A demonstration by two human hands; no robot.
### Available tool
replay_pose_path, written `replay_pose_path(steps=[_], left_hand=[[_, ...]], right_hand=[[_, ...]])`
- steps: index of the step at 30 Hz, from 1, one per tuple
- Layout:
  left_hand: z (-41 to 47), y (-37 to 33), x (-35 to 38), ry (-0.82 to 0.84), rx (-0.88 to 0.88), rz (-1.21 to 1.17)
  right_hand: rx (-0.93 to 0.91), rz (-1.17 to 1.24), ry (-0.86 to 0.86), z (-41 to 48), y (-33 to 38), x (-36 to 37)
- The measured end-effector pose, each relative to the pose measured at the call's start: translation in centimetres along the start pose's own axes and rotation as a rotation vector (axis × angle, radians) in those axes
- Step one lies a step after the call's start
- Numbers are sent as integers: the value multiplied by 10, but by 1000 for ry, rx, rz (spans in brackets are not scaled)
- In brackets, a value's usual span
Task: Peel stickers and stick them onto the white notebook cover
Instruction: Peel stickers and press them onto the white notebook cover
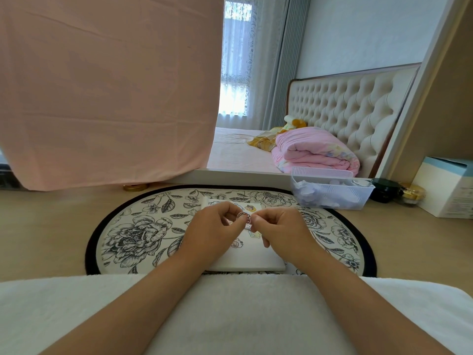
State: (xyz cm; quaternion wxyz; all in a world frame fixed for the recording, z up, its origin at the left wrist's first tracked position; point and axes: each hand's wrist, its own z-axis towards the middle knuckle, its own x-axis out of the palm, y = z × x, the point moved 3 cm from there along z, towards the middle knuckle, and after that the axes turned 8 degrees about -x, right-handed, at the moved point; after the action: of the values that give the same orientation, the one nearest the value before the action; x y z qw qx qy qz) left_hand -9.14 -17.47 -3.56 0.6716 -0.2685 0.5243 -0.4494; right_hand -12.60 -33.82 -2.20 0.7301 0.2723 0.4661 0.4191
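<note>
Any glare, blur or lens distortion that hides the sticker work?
Head view: the curtained window is partly overexposed, but the left hand, right hand and flat white notebook are evenly lit; wide-angle distortion tilts the cream tufted headboard; the small dark-outlined sticker both pinch looks sharp.

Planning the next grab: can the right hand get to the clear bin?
Probably yes, once freed: the right hand pinches the sticker with the left hand, so it must let go first. Nothing stands between it and the bin, just past the mat's far right edge.

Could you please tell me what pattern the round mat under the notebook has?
Black-and-white floral print with a black border on the mat, seen in the head view.
</note>
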Motion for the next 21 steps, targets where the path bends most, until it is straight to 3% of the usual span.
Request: replay_pose_path(steps=[3, 5, 12, 21], left_hand=[[-5, -7, -4, -175, 153, 251], [-8, -13, -4, -202, 212, 312], [0, -1, 1, -63, -14, 84], [4, 5, 3, 6, -33, 43]], right_hand=[[-13, -46, -32, 1, -3, 2], [-48, -132, -58, 2, -6, 3], [-120, -348, -83, 2, -6, 4], [-194, -483, -70, 1, -1, 4]])
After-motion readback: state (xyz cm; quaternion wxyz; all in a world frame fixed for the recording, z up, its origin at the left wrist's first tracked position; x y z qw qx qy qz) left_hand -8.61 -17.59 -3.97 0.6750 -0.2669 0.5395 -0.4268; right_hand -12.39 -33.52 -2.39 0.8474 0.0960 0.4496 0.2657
